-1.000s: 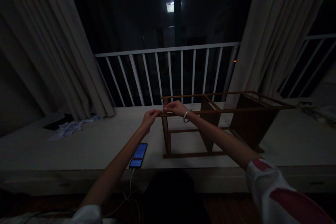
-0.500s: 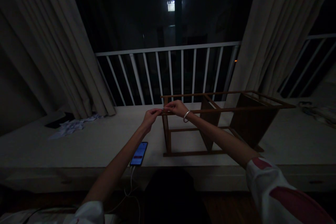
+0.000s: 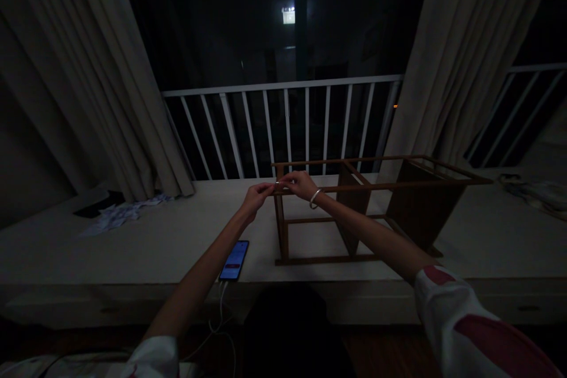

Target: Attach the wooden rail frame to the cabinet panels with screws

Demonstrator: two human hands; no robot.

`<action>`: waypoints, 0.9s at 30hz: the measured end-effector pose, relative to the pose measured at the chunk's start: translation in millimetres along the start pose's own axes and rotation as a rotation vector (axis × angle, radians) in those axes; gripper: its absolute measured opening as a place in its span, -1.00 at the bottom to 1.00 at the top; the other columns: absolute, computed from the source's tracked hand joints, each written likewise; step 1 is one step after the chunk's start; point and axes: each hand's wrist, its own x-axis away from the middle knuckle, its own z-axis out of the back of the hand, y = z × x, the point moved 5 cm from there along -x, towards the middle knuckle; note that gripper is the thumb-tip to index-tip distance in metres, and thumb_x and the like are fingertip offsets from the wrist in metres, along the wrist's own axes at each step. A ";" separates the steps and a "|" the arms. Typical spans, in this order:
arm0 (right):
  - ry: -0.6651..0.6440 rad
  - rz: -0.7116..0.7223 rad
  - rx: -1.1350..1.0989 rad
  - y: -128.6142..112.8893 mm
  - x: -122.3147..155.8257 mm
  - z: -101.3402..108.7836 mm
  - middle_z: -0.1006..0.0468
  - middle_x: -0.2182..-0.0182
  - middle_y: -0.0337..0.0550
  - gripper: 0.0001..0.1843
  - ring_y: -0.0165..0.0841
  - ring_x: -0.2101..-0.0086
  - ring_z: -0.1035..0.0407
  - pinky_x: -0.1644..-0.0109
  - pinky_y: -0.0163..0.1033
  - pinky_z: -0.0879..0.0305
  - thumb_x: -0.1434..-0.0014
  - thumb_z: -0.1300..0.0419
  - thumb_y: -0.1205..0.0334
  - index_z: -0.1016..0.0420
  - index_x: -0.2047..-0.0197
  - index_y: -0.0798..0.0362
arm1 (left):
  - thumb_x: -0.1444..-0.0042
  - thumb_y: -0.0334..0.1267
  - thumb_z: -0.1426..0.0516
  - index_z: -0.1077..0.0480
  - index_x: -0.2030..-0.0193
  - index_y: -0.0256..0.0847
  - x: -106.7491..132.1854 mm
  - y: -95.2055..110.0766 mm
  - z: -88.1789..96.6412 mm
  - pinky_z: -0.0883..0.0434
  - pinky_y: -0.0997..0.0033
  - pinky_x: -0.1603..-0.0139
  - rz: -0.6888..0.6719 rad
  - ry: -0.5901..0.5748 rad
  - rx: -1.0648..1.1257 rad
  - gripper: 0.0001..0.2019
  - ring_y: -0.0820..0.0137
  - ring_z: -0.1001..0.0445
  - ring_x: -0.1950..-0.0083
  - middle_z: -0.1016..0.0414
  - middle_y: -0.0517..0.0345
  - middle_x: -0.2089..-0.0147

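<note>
A brown wooden rack frame (image 3: 394, 186) with shelf panels lies on its side on the white ledge. At its upper left corner my left hand (image 3: 256, 196) and my right hand (image 3: 301, 183) meet, fingertips pinched close together. Between them shows a tiny shiny metal piece (image 3: 277, 184), too small and dark to name. My right hand, with a silver bangle (image 3: 314, 198) at its wrist, rests over the near top rail. The left fingers are closed just beside the rail's end.
A lit phone (image 3: 234, 260) with a white cable (image 3: 221, 307) lies at the front edge of the white ledge (image 3: 186, 254). Crumpled white papers (image 3: 117, 215) are at the left. Behind stand a white railing (image 3: 283, 86), dark window and curtains (image 3: 110, 71).
The view has shifted very slightly. Both hands stay pinched at the same corner of the rack, with only a small movement of the fingers.
</note>
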 end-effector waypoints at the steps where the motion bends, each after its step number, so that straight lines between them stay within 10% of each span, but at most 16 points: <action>1: -0.003 -0.004 0.008 0.0 -0.5 0.0 -0.55 0.38 -0.17 -0.77 -0.42 0.34 -0.36 0.26 -0.38 -0.15 0.00 -0.15 0.13 -0.53 0.31 0.03 | 0.17 -0.07 -0.19 -0.46 0.30 -0.27 0.4 -0.1 0.2 -0.22 0.30 0.06 0.002 0.006 0.002 -0.67 0.32 -0.38 0.18 -0.50 0.05 0.26; 27: -0.162 -0.075 -0.148 -4.0 -8.0 -4.6 -0.55 0.46 -0.18 -0.74 -0.43 0.42 -0.38 0.37 -0.40 -0.19 0.03 -0.15 0.14 -0.53 0.33 0.13 | 0.20 -0.03 -0.19 -0.45 0.29 -0.23 2.1 -15.8 5.8 -0.20 0.43 0.26 0.093 0.015 0.019 -0.64 0.42 -0.35 0.28 -0.48 0.10 0.28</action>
